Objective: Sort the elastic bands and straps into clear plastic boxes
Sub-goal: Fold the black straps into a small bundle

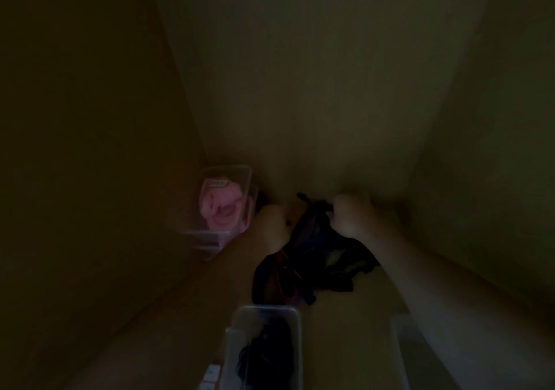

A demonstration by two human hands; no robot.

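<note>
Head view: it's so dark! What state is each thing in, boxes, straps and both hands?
Pink-band box: stands far left, pink bands inside; lid seems on.
Near box: open, dark bands inside.
Right box: only an edge shows.
Dark straps: tangled heap between the hands.
Right hand: fingers curled, grips the heap's top.
Left hand: against the heap; grip hidden.

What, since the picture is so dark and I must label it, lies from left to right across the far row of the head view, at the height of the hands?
In order: clear box of pink bands → left hand → dark straps → right hand.
</note>
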